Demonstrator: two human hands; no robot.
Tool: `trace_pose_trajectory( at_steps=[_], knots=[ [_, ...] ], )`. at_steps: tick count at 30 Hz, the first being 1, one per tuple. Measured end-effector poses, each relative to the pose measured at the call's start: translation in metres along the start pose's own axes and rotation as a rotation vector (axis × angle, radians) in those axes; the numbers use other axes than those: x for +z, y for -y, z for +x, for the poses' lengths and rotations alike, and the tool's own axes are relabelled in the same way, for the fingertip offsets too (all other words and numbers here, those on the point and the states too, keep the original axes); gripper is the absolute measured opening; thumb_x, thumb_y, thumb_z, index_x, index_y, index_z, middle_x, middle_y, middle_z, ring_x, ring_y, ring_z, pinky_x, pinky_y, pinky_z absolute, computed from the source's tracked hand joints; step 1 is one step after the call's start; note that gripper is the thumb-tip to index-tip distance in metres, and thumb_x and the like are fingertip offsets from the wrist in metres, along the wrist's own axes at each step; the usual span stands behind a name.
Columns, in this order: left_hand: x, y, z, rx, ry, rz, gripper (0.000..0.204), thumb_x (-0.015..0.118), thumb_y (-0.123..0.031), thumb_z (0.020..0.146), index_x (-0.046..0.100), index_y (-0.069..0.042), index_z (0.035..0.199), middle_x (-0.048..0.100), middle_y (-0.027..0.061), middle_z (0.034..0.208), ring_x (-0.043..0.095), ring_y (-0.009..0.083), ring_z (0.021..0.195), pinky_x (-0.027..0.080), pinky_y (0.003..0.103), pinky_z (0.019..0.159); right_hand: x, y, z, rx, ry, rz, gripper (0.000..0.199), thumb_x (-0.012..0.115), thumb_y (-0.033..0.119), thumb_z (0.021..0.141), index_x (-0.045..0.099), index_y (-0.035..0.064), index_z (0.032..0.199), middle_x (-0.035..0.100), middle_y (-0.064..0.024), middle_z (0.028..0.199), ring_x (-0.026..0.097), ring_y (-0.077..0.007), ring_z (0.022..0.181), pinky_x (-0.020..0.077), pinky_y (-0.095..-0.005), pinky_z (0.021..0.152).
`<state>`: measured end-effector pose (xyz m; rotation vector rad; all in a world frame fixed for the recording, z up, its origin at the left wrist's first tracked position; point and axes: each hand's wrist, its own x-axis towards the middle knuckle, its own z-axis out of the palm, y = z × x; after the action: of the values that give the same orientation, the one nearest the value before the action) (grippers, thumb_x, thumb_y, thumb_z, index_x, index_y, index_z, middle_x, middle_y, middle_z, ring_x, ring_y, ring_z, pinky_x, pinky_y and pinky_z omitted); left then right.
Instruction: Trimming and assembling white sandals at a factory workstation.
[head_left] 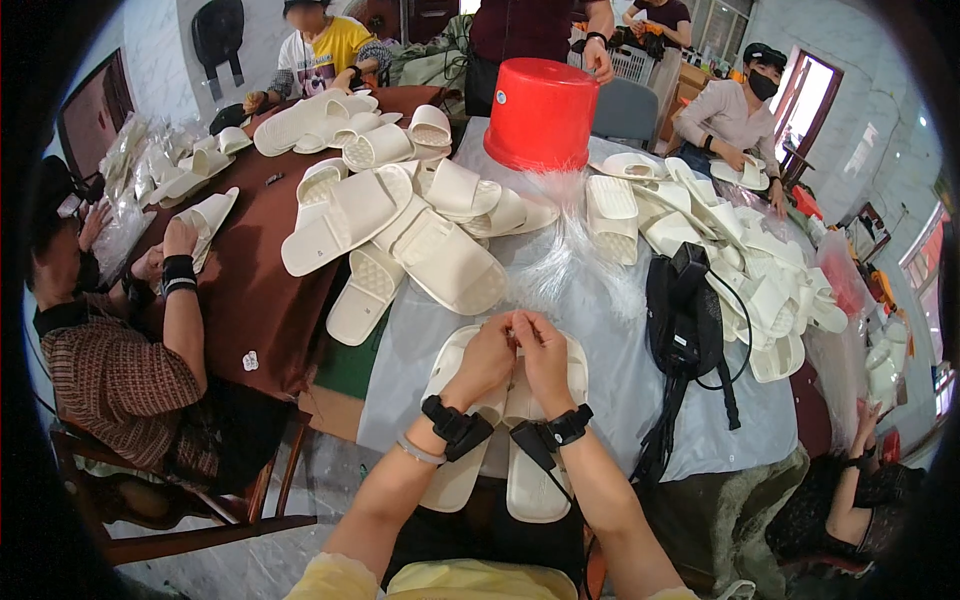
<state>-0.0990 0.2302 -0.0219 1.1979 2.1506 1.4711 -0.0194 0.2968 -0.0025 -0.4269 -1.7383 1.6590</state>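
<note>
2 slippers (537,485), white strands (565,265) ahead, red bucket (543,115) beyond, black bag (684,320) right

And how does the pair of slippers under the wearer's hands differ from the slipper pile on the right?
The pair of slippers is just two; the slipper pile holds many. The pair lies neatly side by side; the pile is jumbled, with slippers overlapping at various angles. The wearer's left hand and right hand partly hide the pair, while a black bag hides some of the pile. Both are off-white.
</note>
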Motion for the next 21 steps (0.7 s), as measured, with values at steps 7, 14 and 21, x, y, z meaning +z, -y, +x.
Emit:
trace_pose_trajectory(
  at_steps=[7,14,21],
  knots=[
    [-0.015,-0.02,-0.007,-0.151,-0.016,-0.581,0.02,0.057,-0.015,0.083,0.055,0.0,0.096,0.06,0.0018,0.079,0.052,0.0074,0.071,0.042,0.021,0.063,-0.004,-0.003,0.003,0.072,-0.135,0.102,0.021,0.049,0.018,0.089,0.058,0.0008,0.095,0.059,-0.0025,0.087,0.05,-0.0075,0.077,0.042,-0.0213,0.07],
    [-0.019,-0.023,-0.009,-0.175,-0.136,-0.626,0.017,0.057,-0.015,0.084,0.061,0.0,0.091,0.061,0.0007,0.081,0.051,0.0051,0.074,0.04,0.018,0.065,-0.005,-0.005,0.006,0.102,-0.114,0.137,0.023,0.049,0.018,0.09,0.058,0.0012,0.101,0.056,0.0001,0.085,0.047,-0.0062,0.072,0.0408,-0.0201,0.067],
    [-0.019,-0.021,-0.011,-0.204,-0.161,-0.727,0.016,0.06,-0.013,0.082,0.062,0.0,0.091,0.057,-0.0024,0.076,0.046,0.0033,0.068,0.037,0.018,0.061,-0.007,-0.001,0.003,0.095,-0.119,0.221,0.026,0.05,0.02,0.089,0.055,0.0003,0.105,0.051,0.0013,0.078,0.044,-0.0059,0.068,0.0381,-0.018,0.062]
  ],
)
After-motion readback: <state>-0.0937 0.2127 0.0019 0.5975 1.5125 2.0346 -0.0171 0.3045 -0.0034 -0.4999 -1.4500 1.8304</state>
